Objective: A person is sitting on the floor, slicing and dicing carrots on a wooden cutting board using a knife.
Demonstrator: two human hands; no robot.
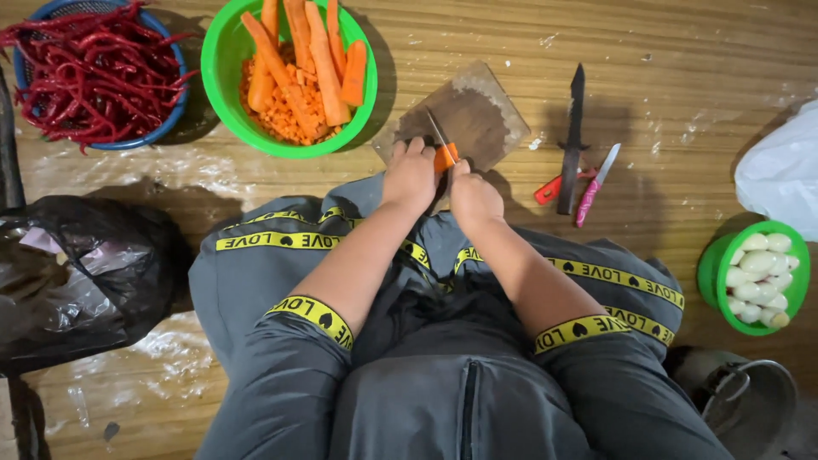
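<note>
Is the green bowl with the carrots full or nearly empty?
Fairly full: the green bowl holds a layer of diced carrot, and several whole carrots stick up above its rim.

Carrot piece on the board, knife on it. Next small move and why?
Probably press the knife down through the carrot piece. The blade already rests tilted across the piece on the wooden cutting board; the left hand pins the piece from one side and the right hand is at the knife's handle end. The green bowl holds diced carrot, suggesting more dicing.
</note>
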